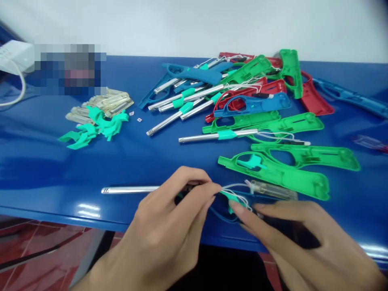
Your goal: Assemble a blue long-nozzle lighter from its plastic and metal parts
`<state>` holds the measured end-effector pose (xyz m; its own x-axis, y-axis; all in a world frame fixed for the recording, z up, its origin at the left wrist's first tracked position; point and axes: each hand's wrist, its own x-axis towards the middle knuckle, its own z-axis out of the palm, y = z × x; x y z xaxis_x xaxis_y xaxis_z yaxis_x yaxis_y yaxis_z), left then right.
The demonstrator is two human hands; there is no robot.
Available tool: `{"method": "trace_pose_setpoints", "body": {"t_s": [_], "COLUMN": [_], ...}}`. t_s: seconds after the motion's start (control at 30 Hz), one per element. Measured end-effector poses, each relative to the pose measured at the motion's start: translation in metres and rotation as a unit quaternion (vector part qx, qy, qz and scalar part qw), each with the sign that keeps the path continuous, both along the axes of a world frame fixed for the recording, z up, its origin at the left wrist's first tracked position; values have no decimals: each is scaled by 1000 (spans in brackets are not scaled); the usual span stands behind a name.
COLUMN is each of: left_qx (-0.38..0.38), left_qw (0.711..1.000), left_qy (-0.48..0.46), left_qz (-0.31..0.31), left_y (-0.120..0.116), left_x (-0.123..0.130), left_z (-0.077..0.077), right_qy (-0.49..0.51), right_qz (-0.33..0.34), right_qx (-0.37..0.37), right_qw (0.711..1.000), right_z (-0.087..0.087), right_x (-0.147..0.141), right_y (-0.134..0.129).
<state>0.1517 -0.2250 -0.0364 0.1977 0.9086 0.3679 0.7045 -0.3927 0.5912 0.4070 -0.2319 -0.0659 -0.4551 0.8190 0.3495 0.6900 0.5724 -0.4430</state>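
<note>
A silver metal lighter tube [130,190] lies across the table's front, its right end running under my left hand [176,218]. The thumb and fingers of that hand are pinched together where thin white wires [239,195] come out. My right hand [303,234] is at the looped wires, one fingertip pressed on a teal plastic trigger [232,204]. Below the hands lies a blue handle shell [226,218], mostly covered. A clear fuel tank [273,190] with a thin hose rests just behind my right hand. Part of the work is hidden by my fingers.
Behind my hands lie green shell halves [281,178] and a pile of silver tubes [169,121] with red, blue and green shells. At left are several teal triggers [85,133] and clear tanks [112,101]. A white box [18,56] with a cable stands far left.
</note>
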Motion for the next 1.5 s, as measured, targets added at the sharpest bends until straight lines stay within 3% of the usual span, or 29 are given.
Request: {"method": "trace_pose_setpoints", "body": {"t_s": [0.37, 0.67, 1.23, 1.5], "left_qx": [122, 120, 30, 54], "left_qw": [991, 989, 992, 993], "left_qy": [47, 77, 98, 78], "left_qz": [-10, -29, -67, -72], "left_y": [2, 6, 10, 11], "left_x": [2, 2, 2, 3], "left_z": [-9, -8, -6, -7], "right_qy": [5, 13, 38, 42], "right_qz": [24, 18, 23, 19], "right_qx": [59, 58, 79, 79], "right_qw": [998, 998, 996, 996], "right_z": [13, 5, -4, -6], "right_x": [-9, -10, -8, -10], "right_y": [13, 12, 11, 12]}}
